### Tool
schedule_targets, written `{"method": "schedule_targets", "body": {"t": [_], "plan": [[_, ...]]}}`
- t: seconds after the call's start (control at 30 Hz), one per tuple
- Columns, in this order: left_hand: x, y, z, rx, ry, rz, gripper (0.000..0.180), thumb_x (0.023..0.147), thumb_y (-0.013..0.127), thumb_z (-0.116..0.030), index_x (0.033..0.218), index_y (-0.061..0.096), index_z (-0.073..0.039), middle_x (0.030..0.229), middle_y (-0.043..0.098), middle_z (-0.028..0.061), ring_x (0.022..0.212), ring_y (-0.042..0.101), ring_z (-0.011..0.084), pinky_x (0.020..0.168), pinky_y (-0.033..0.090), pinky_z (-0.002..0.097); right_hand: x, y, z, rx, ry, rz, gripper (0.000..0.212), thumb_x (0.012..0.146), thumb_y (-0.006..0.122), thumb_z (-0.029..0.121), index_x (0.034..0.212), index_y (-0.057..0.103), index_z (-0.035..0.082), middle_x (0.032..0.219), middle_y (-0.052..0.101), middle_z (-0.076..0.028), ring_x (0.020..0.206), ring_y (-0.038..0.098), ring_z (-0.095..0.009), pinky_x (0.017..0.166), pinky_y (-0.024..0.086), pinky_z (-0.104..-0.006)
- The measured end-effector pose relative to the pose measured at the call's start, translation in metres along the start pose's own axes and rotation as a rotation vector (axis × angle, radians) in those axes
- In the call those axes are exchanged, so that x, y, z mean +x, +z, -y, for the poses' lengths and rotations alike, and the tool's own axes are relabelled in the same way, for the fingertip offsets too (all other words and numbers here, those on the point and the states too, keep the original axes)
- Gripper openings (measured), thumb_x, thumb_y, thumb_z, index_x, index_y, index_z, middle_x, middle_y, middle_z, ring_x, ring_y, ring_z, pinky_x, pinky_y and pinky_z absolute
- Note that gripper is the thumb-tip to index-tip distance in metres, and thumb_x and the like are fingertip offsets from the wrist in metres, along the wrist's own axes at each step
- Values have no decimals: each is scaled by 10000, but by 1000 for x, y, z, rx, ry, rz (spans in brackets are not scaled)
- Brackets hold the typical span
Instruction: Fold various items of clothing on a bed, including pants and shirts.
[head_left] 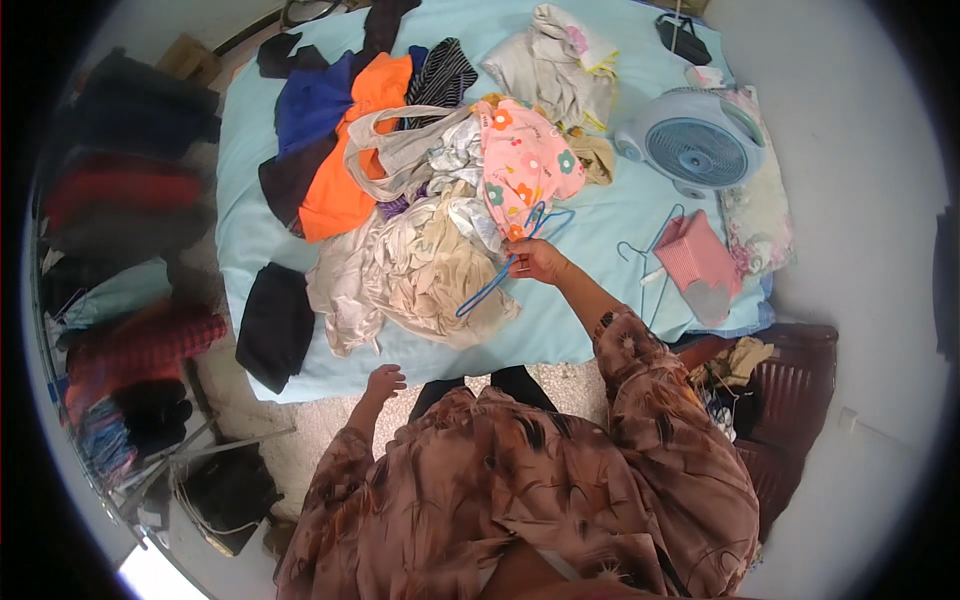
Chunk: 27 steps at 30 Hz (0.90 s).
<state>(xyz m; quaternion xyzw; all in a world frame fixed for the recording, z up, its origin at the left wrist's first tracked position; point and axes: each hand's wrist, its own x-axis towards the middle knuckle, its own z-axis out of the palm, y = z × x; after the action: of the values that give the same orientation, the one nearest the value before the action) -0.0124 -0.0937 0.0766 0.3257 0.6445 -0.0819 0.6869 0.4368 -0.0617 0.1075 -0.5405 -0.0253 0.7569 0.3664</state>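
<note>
My right hand (pixel 533 261) is closed on a blue clothes hanger (pixel 487 291), over the middle of the bed. Right at its fingertips is the lower edge of a pink garment with flower prints (pixel 530 165); whether the fingers also pinch the cloth I cannot tell. My left hand (pixel 383 382) hangs free by the bed's near edge, fingers loosely apart and nothing in them. Between the hands lies a heap of cream clothes (pixel 415 270). A second blue hanger (pixel 655 262) rests to the right, beside a pink and grey garment (pixel 697 262).
On the light blue bed sheet (pixel 350 378) lie orange (pixel 335 205), blue (pixel 312 105) and black clothes (pixel 275 325). A fan (pixel 697 150) stands at the right on the bed. Clothes hang on a rack (pixel 130 190) at left; a brown plastic chair (pixel 795 400) stands at right.
</note>
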Motion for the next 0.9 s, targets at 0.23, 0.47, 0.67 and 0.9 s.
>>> {"method": "schedule_targets", "body": {"t": [0.23, 0.47, 0.67, 0.9], "plan": [[21, -4, -54, -8, 75, 21, 345, 753, 544, -166, 1076, 489, -57, 829, 603, 51, 650, 602, 154, 469, 411, 241, -95, -25, -8, 2, -190, -272, 149, 750, 569, 104, 877, 533, 37, 703, 568, -64, 473, 559, -173, 482, 519, -310], [33, -2, -68, 131, 76, 31, 349, 738, 535, -166, 1065, 498, -49, 789, 608, 75, 628, 603, 158, 446, 418, 253, -124, -160, -47, 27, -422, -711, 218, 743, 565, 179, 910, 538, 41, 646, 544, -75, 451, 537, -175, 454, 502, -319], [28, 3, -69, 196, 56, 17, 345, 744, 495, -168, 1065, 502, -43, 813, 612, 76, 624, 603, 153, 443, 421, 249, -116, -222, -46, -468, -45, -1118, 222, 720, 464, 88, 906, 525, -18, 655, 570, -134, 491, 586, -241, 439, 496, -310], [18, 21, -77, 182, 34, -6, 341, 734, 526, -153, 1056, 511, -39, 807, 608, 69, 637, 607, 144, 444, 418, 248, -9, -162, -31, -1178, -349, -838, 272, 676, 471, 95, 919, 576, 34, 891, 586, -189, 853, 549, -346, 741, 441, -411]]}}
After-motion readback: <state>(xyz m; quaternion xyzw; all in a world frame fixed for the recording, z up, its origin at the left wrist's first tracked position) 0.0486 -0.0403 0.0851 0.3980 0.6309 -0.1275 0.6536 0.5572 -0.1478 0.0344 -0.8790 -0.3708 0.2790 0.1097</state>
